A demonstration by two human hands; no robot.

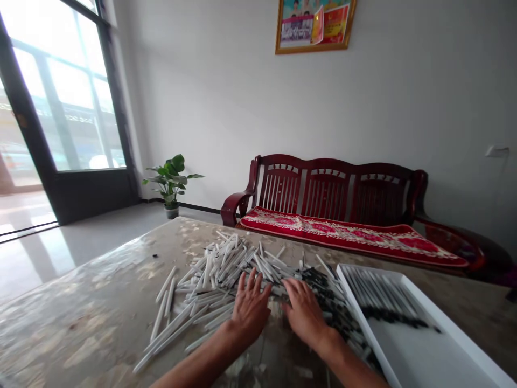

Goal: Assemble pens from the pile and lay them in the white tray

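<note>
Daylight falls through a dark-framed glass door [75,91] at the left onto a pale, shiny floor [103,231], and beyond the mottled, flower-patterned table [76,323] we see a potted plant [172,180], a dark red wooden settee [326,195] with a red flowered cover [351,235] along its seat, and a gilt-framed display [315,27] high on the grey-white wall [210,102]. Across the middle of the table lies a loose heap of slender white pen-like sticks [221,263], a few strays pointing out to the left, with darker pieces [317,280] mixed in towards the right. Our left hand [251,303] is palm down at the near side of the heap, its grip wide, fingers spread by the closest sticks; our right hand [304,310] is just beside it, its grip wide too, thumb apart from the fingers. We cannot tell how firmly either presses on the sticks. Darker pieces lie between the right hand and a shallow white tray [428,353], whose far part holds a neat row of black-ended sticks [383,293].
</note>
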